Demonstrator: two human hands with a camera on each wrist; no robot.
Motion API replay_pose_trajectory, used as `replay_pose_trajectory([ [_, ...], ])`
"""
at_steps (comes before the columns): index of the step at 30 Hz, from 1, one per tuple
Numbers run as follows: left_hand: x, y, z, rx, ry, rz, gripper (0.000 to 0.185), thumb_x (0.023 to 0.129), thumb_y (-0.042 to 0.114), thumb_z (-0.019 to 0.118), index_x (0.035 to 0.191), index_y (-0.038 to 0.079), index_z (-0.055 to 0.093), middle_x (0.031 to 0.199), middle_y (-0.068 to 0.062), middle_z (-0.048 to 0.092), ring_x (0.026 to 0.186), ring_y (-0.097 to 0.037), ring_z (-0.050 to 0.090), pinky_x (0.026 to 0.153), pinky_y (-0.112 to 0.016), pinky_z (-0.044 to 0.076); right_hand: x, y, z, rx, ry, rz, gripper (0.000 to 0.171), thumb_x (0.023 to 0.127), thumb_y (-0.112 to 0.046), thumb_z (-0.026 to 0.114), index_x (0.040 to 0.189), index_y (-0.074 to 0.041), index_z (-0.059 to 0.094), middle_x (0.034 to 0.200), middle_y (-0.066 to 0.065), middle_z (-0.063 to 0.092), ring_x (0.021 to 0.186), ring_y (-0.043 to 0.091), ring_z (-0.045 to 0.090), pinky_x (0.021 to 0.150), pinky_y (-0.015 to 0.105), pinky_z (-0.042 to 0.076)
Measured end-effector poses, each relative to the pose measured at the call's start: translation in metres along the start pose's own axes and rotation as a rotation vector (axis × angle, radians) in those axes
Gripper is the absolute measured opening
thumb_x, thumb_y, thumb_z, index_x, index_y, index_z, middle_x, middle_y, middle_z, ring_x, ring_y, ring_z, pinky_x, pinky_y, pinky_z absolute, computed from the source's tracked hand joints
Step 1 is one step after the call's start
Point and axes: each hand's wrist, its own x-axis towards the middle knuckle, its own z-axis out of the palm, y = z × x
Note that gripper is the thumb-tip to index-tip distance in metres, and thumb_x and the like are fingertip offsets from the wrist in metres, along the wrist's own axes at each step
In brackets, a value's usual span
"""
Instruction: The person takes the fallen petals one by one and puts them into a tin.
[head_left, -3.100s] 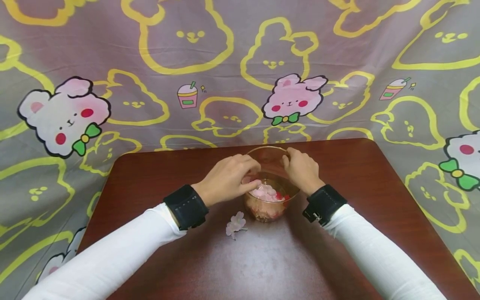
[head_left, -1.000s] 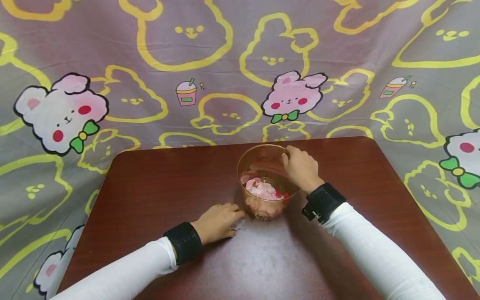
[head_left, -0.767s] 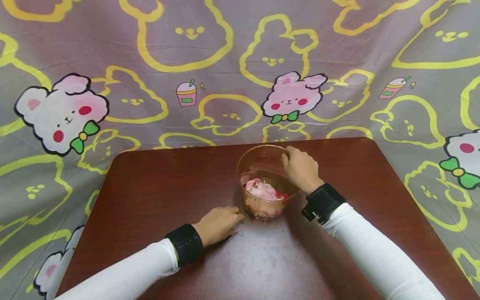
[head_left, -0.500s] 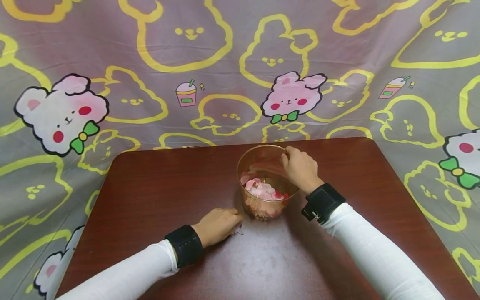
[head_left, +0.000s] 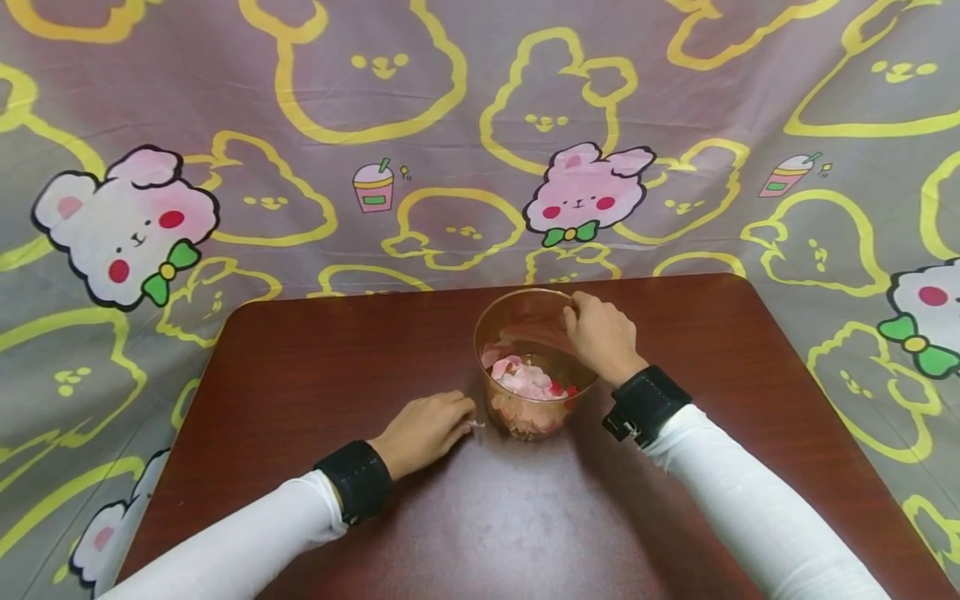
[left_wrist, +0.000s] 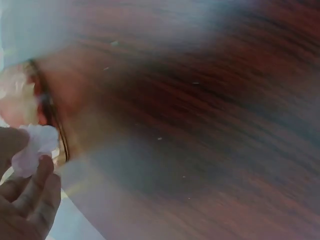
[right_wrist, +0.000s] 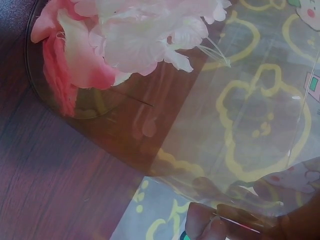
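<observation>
A clear plastic cup (head_left: 498, 323) stands on the dark wooden table (head_left: 300, 367), with pink and white fabric blossoms (head_left: 525, 383) piled inside. My right hand (head_left: 600, 337) grips the cup's rim at its right side; through the wall (right_wrist: 240, 130) the blossoms (right_wrist: 125, 35) show. Just left of the cup's base, my left hand (head_left: 427, 429) pinches a small pale pink blossom (head_left: 476, 424) between thumb and fingers. In the left wrist view the blossom (left_wrist: 35, 147) sits at my fingertips (left_wrist: 42, 172), close beside the cup (left_wrist: 50, 115).
A grey cloth (head_left: 420, 142) printed with yellow bunny outlines and pink bunnies hangs behind the table and drapes past both side edges. Bare wood (head_left: 525, 525) lies in front of the cup and to the left.
My left hand left the cup, came down on the loose blossom on the table, closed on it and has lifted it slightly toward the cup. The right hand has stayed on the rim.
</observation>
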Motion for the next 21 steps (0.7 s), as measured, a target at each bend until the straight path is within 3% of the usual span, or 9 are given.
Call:
replay_pose_trajectory([
  [8,0.012,-0.007,-0.022,-0.148,0.132,-0.146,0.006,0.093,0.013,0.072,0.098,0.013,0.069,0.090,0.002,0.066,0.077,-0.008,0.058,0.069,-0.030,0.052,0.000,0.001,0.000,0.004,-0.003,0.002,0.022,0.105,-0.027,0.049,0.099,-0.009,0.061,0.073,0.007,0.055,0.070,0.030,0.060,0.055,0.036,0.037],
  [15,0.018,-0.010,-0.036,-0.181,0.232,-0.203,0.005,0.093,0.014,0.072,0.097,0.013,0.069,0.090,0.000,0.065,0.076,-0.011,0.058,0.068,-0.030,0.050,-0.001,0.001,0.000,0.011,0.000,-0.006,0.023,0.105,-0.026,0.049,0.093,-0.010,0.059,0.071,0.006,0.052,0.067,0.028,0.057,0.054,0.036,0.035],
  [21,0.026,-0.009,-0.054,-0.202,0.402,-0.237,0.004,0.094,0.014,0.070,0.097,0.010,0.069,0.091,-0.003,0.066,0.076,-0.015,0.060,0.067,-0.032,0.050,0.000,0.001,0.000,0.009,0.004,-0.011,0.023,0.105,-0.026,0.049,0.090,-0.010,0.057,0.070,0.005,0.051,0.067,0.028,0.057,0.053,0.036,0.034],
])
